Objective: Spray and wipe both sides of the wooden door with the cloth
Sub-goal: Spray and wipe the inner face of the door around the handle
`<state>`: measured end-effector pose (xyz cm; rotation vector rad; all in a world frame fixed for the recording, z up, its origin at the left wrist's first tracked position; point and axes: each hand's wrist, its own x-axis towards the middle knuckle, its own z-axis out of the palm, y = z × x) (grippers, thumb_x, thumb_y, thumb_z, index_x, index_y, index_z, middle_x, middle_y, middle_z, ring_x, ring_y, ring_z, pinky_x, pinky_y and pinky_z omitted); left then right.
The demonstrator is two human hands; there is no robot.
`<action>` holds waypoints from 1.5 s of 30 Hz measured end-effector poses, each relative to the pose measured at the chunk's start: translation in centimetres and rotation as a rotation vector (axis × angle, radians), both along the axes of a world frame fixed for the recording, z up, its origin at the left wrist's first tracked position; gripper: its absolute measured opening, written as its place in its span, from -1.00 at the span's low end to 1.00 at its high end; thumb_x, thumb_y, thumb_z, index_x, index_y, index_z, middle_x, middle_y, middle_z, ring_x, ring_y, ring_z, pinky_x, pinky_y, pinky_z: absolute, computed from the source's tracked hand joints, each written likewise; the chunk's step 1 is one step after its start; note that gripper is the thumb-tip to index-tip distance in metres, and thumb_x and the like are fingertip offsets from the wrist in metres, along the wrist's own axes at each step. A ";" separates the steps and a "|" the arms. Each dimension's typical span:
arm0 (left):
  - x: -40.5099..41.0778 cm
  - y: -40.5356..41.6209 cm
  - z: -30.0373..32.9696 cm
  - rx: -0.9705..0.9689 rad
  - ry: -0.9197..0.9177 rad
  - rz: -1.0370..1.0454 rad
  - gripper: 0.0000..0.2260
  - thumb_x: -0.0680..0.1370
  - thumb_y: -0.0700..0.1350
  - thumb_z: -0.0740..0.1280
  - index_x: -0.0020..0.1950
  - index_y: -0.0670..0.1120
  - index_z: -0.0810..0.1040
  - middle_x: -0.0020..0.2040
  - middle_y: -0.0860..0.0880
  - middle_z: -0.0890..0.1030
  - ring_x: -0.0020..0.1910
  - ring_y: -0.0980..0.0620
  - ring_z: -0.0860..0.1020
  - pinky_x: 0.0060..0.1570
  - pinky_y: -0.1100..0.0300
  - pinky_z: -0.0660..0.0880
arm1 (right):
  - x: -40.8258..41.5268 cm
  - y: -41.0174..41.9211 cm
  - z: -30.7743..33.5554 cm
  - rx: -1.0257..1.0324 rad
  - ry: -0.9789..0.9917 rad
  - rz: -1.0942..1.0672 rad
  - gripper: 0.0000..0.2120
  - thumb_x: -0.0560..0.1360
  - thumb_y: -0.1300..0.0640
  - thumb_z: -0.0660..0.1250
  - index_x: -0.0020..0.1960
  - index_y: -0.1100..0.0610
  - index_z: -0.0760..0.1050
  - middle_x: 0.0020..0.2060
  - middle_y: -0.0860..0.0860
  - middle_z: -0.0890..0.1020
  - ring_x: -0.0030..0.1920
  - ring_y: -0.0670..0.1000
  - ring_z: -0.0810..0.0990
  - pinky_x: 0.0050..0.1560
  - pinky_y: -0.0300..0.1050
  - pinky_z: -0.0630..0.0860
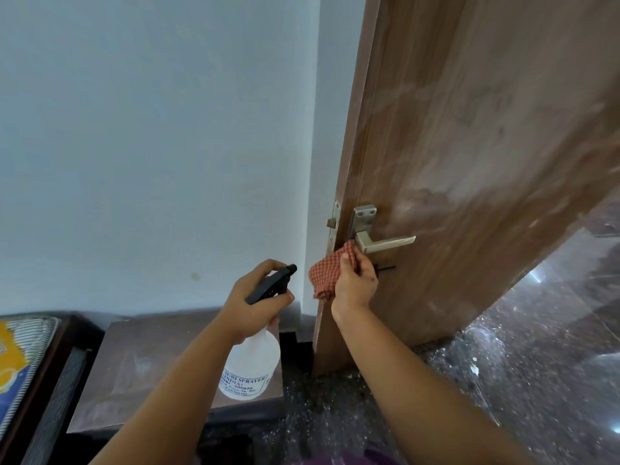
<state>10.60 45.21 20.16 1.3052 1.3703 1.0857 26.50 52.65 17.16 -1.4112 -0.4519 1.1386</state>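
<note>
The brown wooden door [469, 146] stands ajar on the right, its face streaked with pale wet marks. A metal lever handle [379, 245] sits near its left edge. My right hand [355, 283] grips a red checked cloth [327, 275] and holds it against the door just below the handle, by the edge. My left hand [255, 297] grips the neck of a white spray bottle [251, 364] with a black trigger head, its nozzle pointing right toward the door edge.
A pale blue wall [151, 129] fills the left. Below it stands a low brown cabinet [151, 364], with a bed mattress [20, 357] at the far left. The floor [503, 380] is dark speckled stone.
</note>
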 end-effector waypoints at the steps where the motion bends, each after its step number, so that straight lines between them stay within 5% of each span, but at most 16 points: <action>1: 0.0 -0.1 0.0 -0.009 -0.007 0.001 -0.65 0.39 -0.18 0.44 0.16 -0.02 0.53 -0.09 -0.25 0.62 -0.36 -0.17 0.56 -0.42 0.14 0.54 | -0.2 0.4 0.4 -0.030 0.081 -0.025 -0.85 0.57 0.15 0.36 0.10 -0.03 0.60 0.19 0.00 0.58 0.20 0.10 0.56 0.20 0.10 0.56; 7: -0.3 -0.2 -0.5 -0.028 -0.014 -0.031 -0.65 0.39 -0.18 0.43 0.16 0.00 0.53 -0.12 -0.25 0.61 -0.39 -0.20 0.54 -0.42 0.10 0.54 | -1.3 0.4 1.5 -0.050 0.291 -0.066 -0.82 0.53 0.20 0.41 0.09 0.00 0.66 0.16 0.00 0.64 0.19 0.15 0.57 0.18 0.21 0.57; 13: -0.7 -0.5 -0.5 -0.016 0.003 -0.027 -0.67 0.46 -0.29 0.43 0.17 -0.02 0.53 -0.13 -0.26 0.62 -0.42 -0.13 0.54 -0.42 0.11 0.55 | -0.2 1.2 4.4 -0.120 0.255 0.035 -0.78 0.58 0.13 0.35 0.20 0.13 0.62 0.05 0.03 0.64 0.06 0.13 0.62 0.04 0.06 0.63; 15: -0.9 -0.5 -0.7 -0.029 -0.013 -0.001 -0.66 0.42 -0.27 0.45 0.16 -0.02 0.54 -0.13 -0.28 0.60 -0.40 -0.16 0.54 -0.42 0.09 0.55 | 0.1 0.7 4.3 0.022 0.102 0.049 -0.79 0.56 0.08 0.37 0.17 0.10 0.64 0.07 0.00 0.64 0.07 0.07 0.62 0.07 0.07 0.63; 18: -1.0 -0.4 -0.8 -0.028 -0.003 -0.006 -0.65 0.43 -0.27 0.45 0.17 -0.01 0.54 -0.13 -0.25 0.61 -0.36 -0.18 0.54 -0.40 0.06 0.56 | 1.0 0.0 3.9 0.437 -0.598 0.093 -0.73 0.57 0.09 0.36 0.26 0.04 0.59 0.21 -0.03 0.60 0.23 -0.06 0.53 0.20 -0.12 0.54; 20: -0.9 -0.4 -0.6 -0.024 0.016 -0.020 -0.66 0.49 -0.34 0.42 0.18 -0.02 0.52 -0.14 -0.23 0.63 -0.37 -0.17 0.54 -0.40 0.07 0.56 | 1.6 0.9 3.7 0.655 -0.893 0.030 -0.71 0.56 0.18 0.37 0.28 0.17 0.58 0.17 0.06 0.64 0.16 -0.08 0.55 0.17 -0.16 0.54; 25: -0.5 -0.5 -0.4 -0.037 -0.023 -0.022 -0.67 0.40 -0.18 0.42 0.14 0.02 0.54 -0.17 -0.24 0.61 -0.37 -0.17 0.53 -0.41 0.07 0.52 | 2.1 2.7 2.6 0.722 -1.250 0.042 -0.78 0.53 0.25 0.40 0.16 0.27 0.63 -0.04 0.14 0.70 -0.10 0.04 0.70 0.02 -0.18 0.58; 28: -0.4 -0.5 -0.3 -0.039 -0.023 -0.014 -0.67 0.39 -0.17 0.41 0.12 0.04 0.54 -0.15 -0.25 0.61 -0.38 -0.18 0.53 -0.41 0.07 0.54 | 2.4 1.9 0.2 0.527 -1.256 0.211 -0.77 0.60 0.16 0.32 0.20 0.19 0.62 0.00 0.05 0.71 -0.05 0.00 0.69 0.08 -0.08 0.63; 31: -0.5 -0.4 0.0 -0.026 0.005 -0.031 -0.66 0.42 -0.19 0.41 0.17 0.01 0.52 -0.14 -0.22 0.63 -0.39 -0.16 0.54 -0.39 0.07 0.56 | 2.4 1.2 -2.5 0.443 -1.201 0.243 -0.73 0.60 0.14 0.32 0.26 0.20 0.59 0.07 0.07 0.70 0.02 0.03 0.69 0.15 -0.19 0.50; 34: -0.8 -0.5 0.1 -0.017 0.027 -0.035 -0.68 0.50 -0.30 0.40 0.19 -0.01 0.51 -0.15 -0.23 0.62 -0.41 -0.13 0.54 -0.39 0.09 0.56 | 1.6 1.2 -1.5 0.527 -1.104 0.128 -0.72 0.59 0.16 0.35 0.25 0.25 0.58 0.05 0.11 0.70 0.00 0.04 0.69 0.14 -0.07 0.60; 40: -0.5 -0.4 0.2 -0.039 0.029 -0.013 -0.65 0.44 -0.23 0.43 0.19 0.00 0.52 -0.11 -0.24 0.64 -0.37 -0.17 0.55 -0.39 0.10 0.56 | 1.1 3.4 6.0 0.733 -1.101 -0.088 -0.80 0.54 0.24 0.38 0.12 0.30 0.61 -0.10 0.13 0.68 -0.14 -0.07 0.60 -0.04 -0.30 0.49; 45: 0.1 -0.1 0.7 -0.030 0.010 -0.050 -0.68 0.51 -0.36 0.40 0.18 -0.04 0.52 -0.12 -0.29 0.60 -0.41 -0.15 0.50 -0.42 0.08 0.53 | 1.9 2.2 -0.6 0.567 -1.360 0.221 -0.75 0.64 0.13 0.23 0.19 0.25 0.55 -0.03 0.14 0.66 -0.11 0.06 0.68 -0.08 -0.19 0.60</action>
